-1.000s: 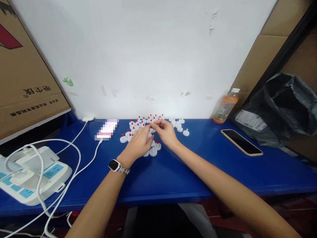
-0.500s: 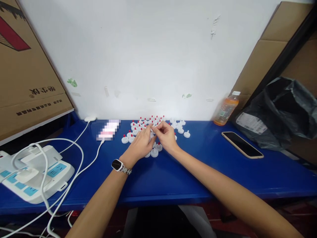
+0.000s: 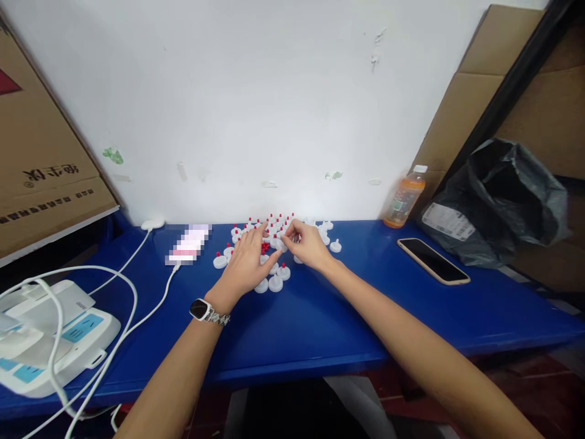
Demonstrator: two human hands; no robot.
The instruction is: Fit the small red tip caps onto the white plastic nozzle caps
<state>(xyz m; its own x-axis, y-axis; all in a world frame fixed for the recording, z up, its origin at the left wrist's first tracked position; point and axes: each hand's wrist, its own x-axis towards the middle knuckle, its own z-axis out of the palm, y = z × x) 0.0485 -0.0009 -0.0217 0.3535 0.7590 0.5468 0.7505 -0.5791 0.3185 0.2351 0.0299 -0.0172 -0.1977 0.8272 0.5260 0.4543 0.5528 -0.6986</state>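
Note:
White nozzle caps, many with small red tips, stand grouped on the blue table by the wall. My left hand [image 3: 247, 259], wearing a watch, is open over the left of the group, with thumb and fingers apart. Between my hands lies a small pile of loose red tips [image 3: 265, 247]. My right hand [image 3: 307, 244] is closed in a pinch on a white nozzle cap [image 3: 281, 244], partly hidden by the fingers. A red-tipped cap [image 3: 284, 273] and a plain white cap [image 3: 275, 283] stand nearer the front. To the right sits another plain cap [image 3: 335, 246].
A power strip [image 3: 68, 347] with looping white cables occupies the table's left side, near a blurred-out phone-like item [image 3: 188, 244]. On the right are an orange drink bottle [image 3: 406, 198], a phone [image 3: 433, 261] and a dark plastic bag [image 3: 498, 207]. Cardboard boxes flank the table.
My hands, together at the fingertips before, have come apart. The left fingers have opened, uncovering the red pile. The whole view has shifted, so things sit further left.

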